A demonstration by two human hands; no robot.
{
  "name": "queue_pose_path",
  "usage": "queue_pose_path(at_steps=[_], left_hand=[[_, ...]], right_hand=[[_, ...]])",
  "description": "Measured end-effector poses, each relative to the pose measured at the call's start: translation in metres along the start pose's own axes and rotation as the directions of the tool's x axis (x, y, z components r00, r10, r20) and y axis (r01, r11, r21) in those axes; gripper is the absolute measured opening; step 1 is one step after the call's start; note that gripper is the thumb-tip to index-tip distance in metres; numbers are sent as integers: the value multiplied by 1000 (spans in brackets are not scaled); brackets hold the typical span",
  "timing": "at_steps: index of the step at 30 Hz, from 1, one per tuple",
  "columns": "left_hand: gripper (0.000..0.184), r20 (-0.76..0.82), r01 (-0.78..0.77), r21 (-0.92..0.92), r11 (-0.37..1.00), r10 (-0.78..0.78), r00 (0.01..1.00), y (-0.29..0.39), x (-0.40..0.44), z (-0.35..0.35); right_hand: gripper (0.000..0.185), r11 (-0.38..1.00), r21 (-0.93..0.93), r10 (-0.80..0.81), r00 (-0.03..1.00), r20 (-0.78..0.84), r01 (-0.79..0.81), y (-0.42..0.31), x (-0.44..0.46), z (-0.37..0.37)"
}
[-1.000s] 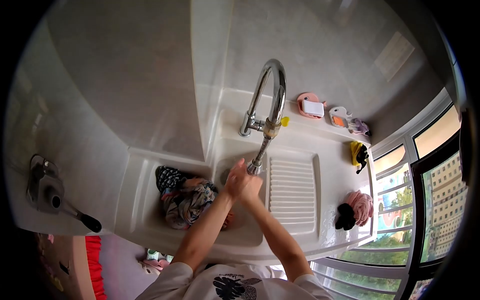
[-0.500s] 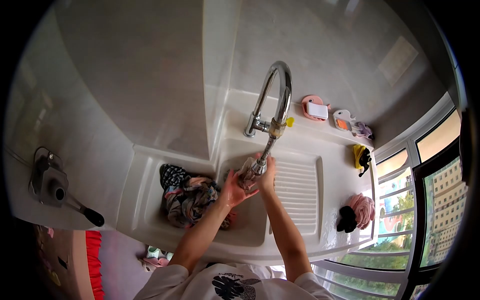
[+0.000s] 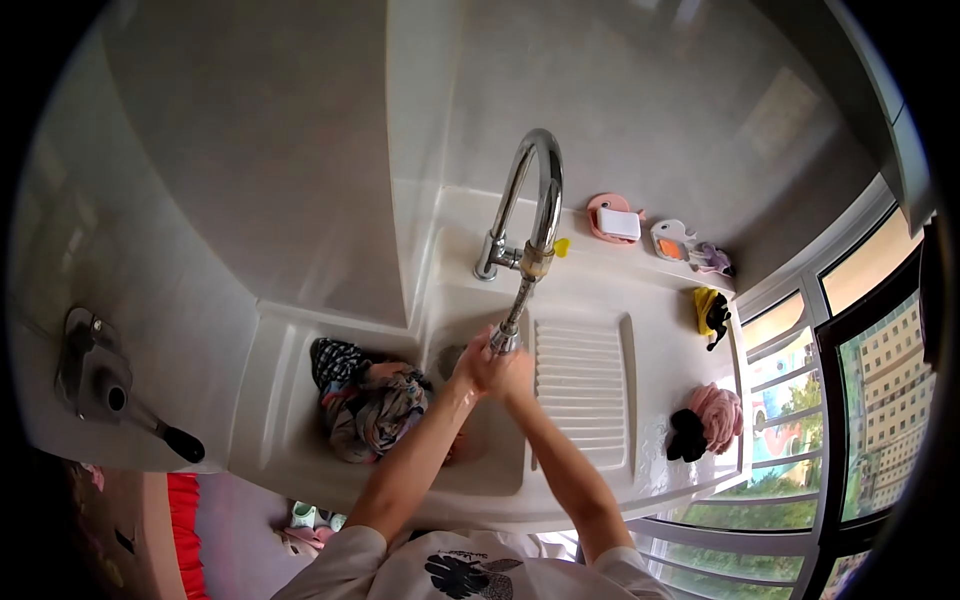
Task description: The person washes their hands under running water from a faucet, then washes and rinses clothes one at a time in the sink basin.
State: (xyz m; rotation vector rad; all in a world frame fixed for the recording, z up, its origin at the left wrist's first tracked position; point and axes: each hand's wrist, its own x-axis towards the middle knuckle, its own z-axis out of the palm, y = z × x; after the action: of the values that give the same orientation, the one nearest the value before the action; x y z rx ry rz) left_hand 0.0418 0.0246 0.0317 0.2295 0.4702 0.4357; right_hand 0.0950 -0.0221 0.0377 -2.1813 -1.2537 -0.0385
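Note:
My left hand [image 3: 471, 370] and my right hand [image 3: 510, 373] are closed and pressed together in the basin, just under the nozzle of the chrome faucet [image 3: 547, 190]. A small pale cloth, seen between them a moment earlier, is now almost wholly hidden by my fingers. To the left of my hands, a heap of patterned wet clothes [image 3: 375, 405] lies in the sink [image 3: 265, 400]. The ribbed washboard [image 3: 582, 390] is just right of my right hand.
A pink soap dish [image 3: 603, 222] with white soap and a white dish [image 3: 665, 232] with an orange piece stand on the back ledge. A yellow and black bundle [image 3: 711, 312] and pink cloth [image 3: 718, 418] lie on the right counter. A grey wall fixture [image 3: 95, 370] is at left.
My left hand, spread open beside the pale cloth before, has closed against my right hand. The cloth has gone out of sight between them. The whole view has shifted slightly.

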Motion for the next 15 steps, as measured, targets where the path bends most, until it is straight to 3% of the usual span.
queue_pose_path(at_steps=[2, 3, 4, 5, 6, 8, 9, 10, 11, 12, 14, 15], left_hand=[[29, 244, -205, 171, 964, 161, 956, 9, 6, -27], [27, 399, -44, 29, 999, 29, 916, 10, 27, -47], [27, 551, 143, -83, 986, -74, 831, 10, 37, -59], [27, 178, 65, -141, 988, -39, 983, 2, 20, -26], [29, -224, -31, -125, 992, 3, 975, -4, 1, 8], [31, 127, 57, -26, 998, -54, 990, -12, 13, -33], [34, 605, 220, -74, 973, -131, 785, -10, 35, -66], [34, 612, 222, -72, 973, -133, 780, -7, 36, -59], [32, 465, 159, -72, 985, -108, 879, -1, 33, -45], [30, 295, 100, -62, 993, -77, 952, 3, 24, -35], [29, 119, 43, -39, 998, -38, 992, 1, 24, -30], [28, 113, -41, -18, 999, 42, 993, -7, 28, -33]], right_hand=[[19, 950, 101, -298, 955, -1, 297, -29, -26, -19], [19, 950, 99, -297, 955, -3, 296, -13, -21, -8], [19, 984, 12, -179, 979, 102, 179, 12, -13, 12], [19, 995, -83, -44, 979, 200, 61, 25, -11, 23], [18, 996, -39, 90, 991, 98, -86, 3, 7, -9], [19, 994, 44, -98, 989, -112, 103, 20, 25, -18], [19, 994, 42, -96, 989, -113, 102, 11, 19, -12], [16, 999, 45, 12, 981, -194, -3, -4, 8, -1], [13, 993, 57, 116, 956, -271, -105, -13, -4, 4], [10, 977, 69, -193, 977, -91, 200, -17, -22, -2], [8, 840, 96, -530, 846, -66, 534, -42, -26, -25], [8, 842, 97, -527, 847, -67, 531, -31, -18, -21]])
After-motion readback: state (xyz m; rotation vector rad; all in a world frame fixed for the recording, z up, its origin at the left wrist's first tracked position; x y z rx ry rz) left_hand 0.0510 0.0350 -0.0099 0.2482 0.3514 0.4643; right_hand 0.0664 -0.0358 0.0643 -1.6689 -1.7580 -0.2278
